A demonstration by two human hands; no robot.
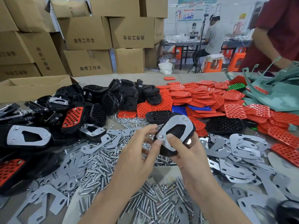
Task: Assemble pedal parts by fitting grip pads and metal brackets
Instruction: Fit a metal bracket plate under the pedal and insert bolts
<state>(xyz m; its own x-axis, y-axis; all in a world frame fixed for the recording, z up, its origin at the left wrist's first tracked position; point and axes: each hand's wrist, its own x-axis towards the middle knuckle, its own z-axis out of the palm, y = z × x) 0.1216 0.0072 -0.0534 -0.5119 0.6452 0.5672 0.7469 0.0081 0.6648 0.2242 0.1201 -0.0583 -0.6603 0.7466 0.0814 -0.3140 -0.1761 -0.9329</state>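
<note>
Black pedal (175, 132), held clear of the table (161, 172) over its middle, above the screws (148, 204). A bracket (168, 126) sits flat on the upturned face, with a fastener head at each of two corners.

Right hand (191, 152): wrapped round the pedal's near end from below, thumb pressed on the bracket's lower arm.

Left hand (137, 149): fingers part-curled, thumb and forefinger tips at the near-left fastener (160, 136). Cannot tell whether they pinch a nut; fingertips blurred.

Key relation: the pedal's long axis runs from near-left to far-right, tilted up toward the wearer. The near-left fastener lies just beside the left fingertips, so the left hand is the nearer one. Judgement: tightening there comes next, with the right hand only steadying.
</note>
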